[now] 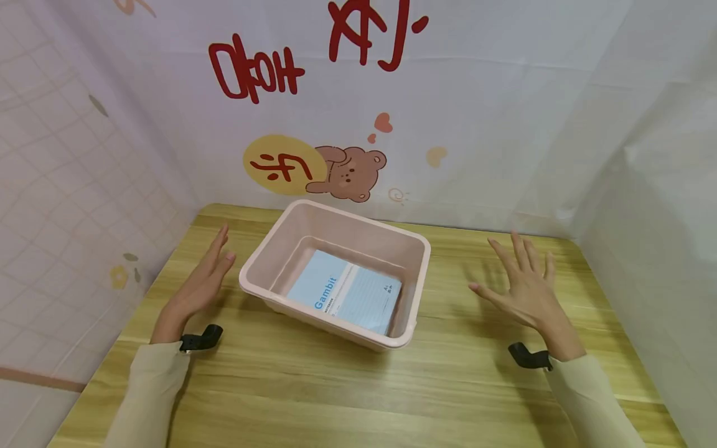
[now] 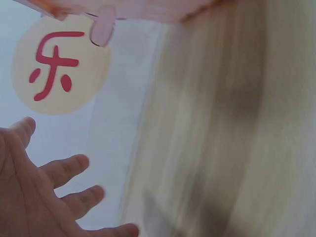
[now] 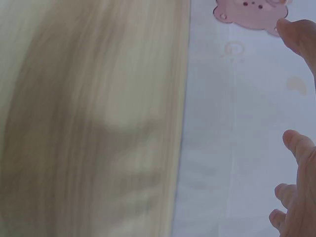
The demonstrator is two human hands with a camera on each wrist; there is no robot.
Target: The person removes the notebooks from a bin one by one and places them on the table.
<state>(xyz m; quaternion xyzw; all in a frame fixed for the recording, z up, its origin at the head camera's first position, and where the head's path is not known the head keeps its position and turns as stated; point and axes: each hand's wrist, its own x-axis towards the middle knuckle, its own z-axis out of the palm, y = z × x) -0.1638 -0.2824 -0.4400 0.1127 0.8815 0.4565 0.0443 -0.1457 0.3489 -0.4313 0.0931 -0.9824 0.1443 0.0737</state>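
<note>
A pale pink plastic basin (image 1: 330, 320) stands on the wooden table, turned at a slight angle. Inside it lies a light blue notebook (image 1: 322, 280) with "Gambit" printed on its cover, flat on the bottom. My left hand (image 1: 201, 280) is held to the left of the basin, apart from it, fingers extended and nothing in them. Over on the right, my right hand (image 1: 526, 289) hovers above the table with its fingers spread wide, also holding nothing. Spread fingers of the left hand (image 2: 44, 197) and right hand (image 3: 303, 192) show in the wrist views.
The wood-grain table (image 1: 336, 398) meets a white printed cloth (image 1: 482, 124) at the back, with red characters and a bear drawing. More cloth hangs along both sides. A black wrist mount (image 1: 201, 339) sits on the left wrist, another mount (image 1: 529, 356) on the right.
</note>
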